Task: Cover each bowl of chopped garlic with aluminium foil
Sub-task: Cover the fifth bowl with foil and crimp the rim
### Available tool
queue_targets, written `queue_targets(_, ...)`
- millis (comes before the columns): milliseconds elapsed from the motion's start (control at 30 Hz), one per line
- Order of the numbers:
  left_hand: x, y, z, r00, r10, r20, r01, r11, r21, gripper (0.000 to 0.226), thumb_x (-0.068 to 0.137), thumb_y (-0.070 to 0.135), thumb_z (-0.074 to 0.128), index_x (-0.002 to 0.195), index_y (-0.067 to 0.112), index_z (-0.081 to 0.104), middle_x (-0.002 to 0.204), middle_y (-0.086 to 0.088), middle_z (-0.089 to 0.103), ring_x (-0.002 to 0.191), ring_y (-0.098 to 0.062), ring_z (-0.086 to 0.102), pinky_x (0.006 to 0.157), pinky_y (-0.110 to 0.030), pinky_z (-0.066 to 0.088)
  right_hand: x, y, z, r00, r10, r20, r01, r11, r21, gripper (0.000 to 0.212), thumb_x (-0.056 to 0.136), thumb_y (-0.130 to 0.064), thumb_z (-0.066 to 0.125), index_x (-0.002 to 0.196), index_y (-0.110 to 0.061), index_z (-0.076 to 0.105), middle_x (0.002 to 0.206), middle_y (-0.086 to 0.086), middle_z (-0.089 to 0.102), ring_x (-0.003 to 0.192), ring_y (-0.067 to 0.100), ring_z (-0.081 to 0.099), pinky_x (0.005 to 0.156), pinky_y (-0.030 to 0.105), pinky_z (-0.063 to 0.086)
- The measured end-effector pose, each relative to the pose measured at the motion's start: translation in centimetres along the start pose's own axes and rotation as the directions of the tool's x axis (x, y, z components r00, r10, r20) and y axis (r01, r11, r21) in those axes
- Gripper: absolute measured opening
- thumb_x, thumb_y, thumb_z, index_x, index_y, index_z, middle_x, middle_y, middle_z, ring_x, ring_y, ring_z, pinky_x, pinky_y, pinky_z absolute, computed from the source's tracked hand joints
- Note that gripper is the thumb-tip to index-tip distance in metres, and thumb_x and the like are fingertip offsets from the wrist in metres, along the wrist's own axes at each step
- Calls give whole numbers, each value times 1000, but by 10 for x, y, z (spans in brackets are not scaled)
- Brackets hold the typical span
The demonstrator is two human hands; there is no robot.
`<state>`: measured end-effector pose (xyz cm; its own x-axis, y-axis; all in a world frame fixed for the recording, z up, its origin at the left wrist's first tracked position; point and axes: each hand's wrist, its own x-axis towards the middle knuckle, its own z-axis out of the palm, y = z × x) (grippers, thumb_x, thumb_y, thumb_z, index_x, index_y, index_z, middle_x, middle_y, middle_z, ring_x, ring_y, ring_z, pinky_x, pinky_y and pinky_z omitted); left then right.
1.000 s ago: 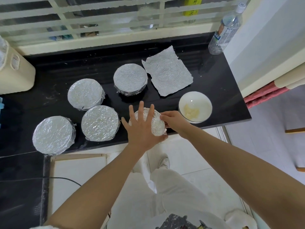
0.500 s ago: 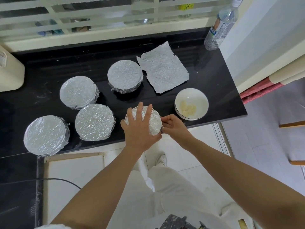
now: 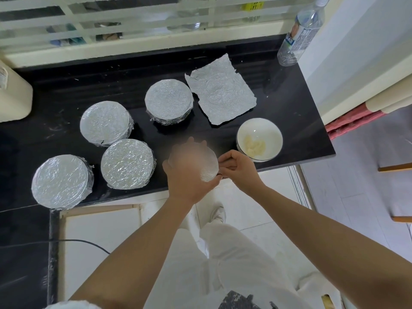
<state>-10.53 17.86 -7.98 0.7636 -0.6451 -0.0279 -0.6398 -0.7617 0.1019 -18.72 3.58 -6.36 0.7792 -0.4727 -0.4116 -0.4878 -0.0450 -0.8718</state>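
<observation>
At the front edge of the black counter [image 3: 66, 90] stands a bowl with foil [image 3: 209, 172] over its top. My left hand [image 3: 187, 175], blurred, lies flat on that foil with fingers spread. My right hand [image 3: 238, 168] pinches the foil at the bowl's right rim. To the right an uncovered white bowl [image 3: 267, 130] holds chopped garlic [image 3: 255, 144]. A loose crinkled foil sheet [image 3: 220, 94] lies flat behind it. Several bowls stand foil-covered to the left: one at the back [image 3: 168, 100], one further left [image 3: 104, 122], one in front [image 3: 127, 163], one at the far left [image 3: 60, 180].
A plastic water bottle [image 3: 298, 34] stands at the counter's back right corner. A cream container [image 3: 13, 101] sits at the far left. The counter ends just right of the open bowl; a window ledge runs along the back.
My left hand stays on the foil top and now shows motion blur. My right hand has slid slightly round the bowl's right rim, still pinching foil. The camera shifted a little.
</observation>
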Motion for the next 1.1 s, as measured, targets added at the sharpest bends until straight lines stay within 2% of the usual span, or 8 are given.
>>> queue_targets(267, 1, 2, -1, 1000, -21, -4, 20, 1000, -24, 93, 73, 81, 39, 150, 29, 35, 157, -5, 32, 135, -40, 34, 90, -57, 39, 5, -10, 15, 991, 92, -96, -103, 988, -113, 22, 78, 3, 69, 95, -10, 73, 83, 4, 74, 71, 16, 71, 69, 33, 62)
queue_targets(467, 1, 2, -4, 1000, -12, -15, 11, 1000, -20, 92, 72, 79, 41, 149, 28, 37, 156, -5, 34, 134, -39, 35, 90, -57, 39, -6, -8, 26, 964, 205, -169, -176, 970, 169, 23, 84, 4, 61, 97, -10, 74, 88, 6, 73, 83, 23, 70, 74, 32, 61)
queue_targets(600, 2, 0, -4, 1000, 7, 0, -7, 1000, -25, 91, 71, 76, 46, 149, 29, 37, 155, -3, 34, 134, -39, 35, 91, -57, 38, 5, -12, 24, 942, 279, -184, -240, 948, 209, 25, 92, -9, 47, 92, -7, 72, 89, 10, 72, 84, 22, 68, 68, 28, 57)
queue_targets(667, 4, -1, -4, 1000, 22, 12, -22, 1000, -21, 91, 70, 76, 45, 149, 31, 36, 155, -2, 34, 134, -38, 34, 92, -57, 38, 17, -18, 24, 940, 266, -212, -223, 953, 207, 23, 93, -15, 46, 96, -9, 68, 92, 6, 70, 86, 17, 65, 76, 31, 55)
queue_targets(733, 5, -2, -5, 1000, 24, 19, -24, 1000, -16, 92, 69, 76, 45, 149, 32, 36, 155, -1, 34, 134, -38, 35, 92, -56, 37, 29, -23, 27, 969, 181, -171, -149, 972, 183, 25, 97, -24, 44, 110, -16, 64, 105, -2, 66, 100, 12, 60, 93, 32, 49)
queue_targets(800, 5, -2, -7, 1000, 15, 14, -15, 1000, -23, 92, 67, 76, 47, 147, 32, 38, 154, 0, 35, 134, -36, 36, 92, -55, 36, 36, -26, 35, 992, 128, -11, -123, 971, 206, 33, 100, -32, 38, 123, -26, 60, 122, -7, 61, 114, 8, 56, 100, 30, 45)
queue_targets(900, 5, -1, -9, 1000, 8, 4, -8, 999, -37, 91, 65, 75, 48, 144, 30, 42, 154, 2, 36, 134, -35, 37, 91, -52, 34, 36, -29, 45, 963, 224, 152, -260, 921, 291, 35, 99, -43, 35, 115, -36, 66, 115, -4, 68, 106, 14, 64, 92, 35, 53)
queue_targets(1100, 6, -1, -8, 1000, -2, 20, 2, 1000, -18, 99, 65, 78, 47, 151, 30, 32, 156, 2, 33, 136, -33, 35, 94, -52, 33, 38, -28, 49, 933, 344, 104, -356, 846, 397, 36, 101, -39, 39, 99, -19, 69, 94, 6, 71, 86, 20, 69, 73, 31, 54)
